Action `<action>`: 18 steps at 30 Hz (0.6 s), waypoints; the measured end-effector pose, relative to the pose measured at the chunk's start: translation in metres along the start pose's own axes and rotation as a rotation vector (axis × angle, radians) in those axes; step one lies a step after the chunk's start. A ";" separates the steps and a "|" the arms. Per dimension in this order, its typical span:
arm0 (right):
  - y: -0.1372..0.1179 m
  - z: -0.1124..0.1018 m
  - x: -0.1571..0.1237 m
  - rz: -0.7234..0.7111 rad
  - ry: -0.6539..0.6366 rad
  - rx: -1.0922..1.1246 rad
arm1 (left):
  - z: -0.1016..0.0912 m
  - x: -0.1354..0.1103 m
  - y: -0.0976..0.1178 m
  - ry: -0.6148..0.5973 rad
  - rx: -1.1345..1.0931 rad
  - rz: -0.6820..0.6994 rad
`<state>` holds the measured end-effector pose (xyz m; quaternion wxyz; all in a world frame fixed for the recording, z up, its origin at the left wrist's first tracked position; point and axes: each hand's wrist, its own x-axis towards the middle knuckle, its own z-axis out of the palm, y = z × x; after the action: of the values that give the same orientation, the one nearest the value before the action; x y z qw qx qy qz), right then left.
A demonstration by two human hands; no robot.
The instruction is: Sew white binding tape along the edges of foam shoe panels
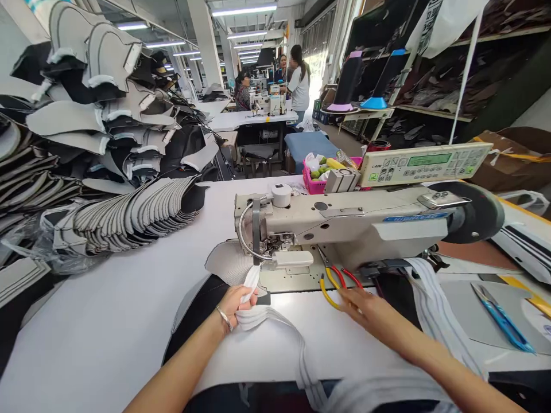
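My left hand (238, 303) pinches a white padded strip (275, 321) just in front of the needle area of a beige sewing machine (344, 223). The strip trails back toward me over a dark fabric piece (202, 304). A grey mesh piece (228, 261) lies under the machine's foot. My right hand (365, 310) lies on the table with fingers stretched toward scissors with yellow and red handles (333, 281), fingertips at the yellow handle.
Large stacks of grey and black cut shoe pieces (107, 172) fill the left side. A control panel (424, 163) and pink basket (314, 183) sit behind the machine. Blue snips (501, 318) lie at right. Other people stand at far tables (297, 80).
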<state>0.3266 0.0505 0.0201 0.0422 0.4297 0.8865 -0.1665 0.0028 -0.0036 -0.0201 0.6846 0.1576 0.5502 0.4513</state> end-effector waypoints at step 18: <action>-0.042 -0.011 0.046 0.245 -0.439 1.149 | -0.007 0.002 -0.001 -0.042 -0.118 -0.018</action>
<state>0.2664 0.0642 0.0311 0.0042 0.4382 0.5703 -0.6948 -0.0031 -0.0043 -0.0248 0.7082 0.1216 0.5095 0.4734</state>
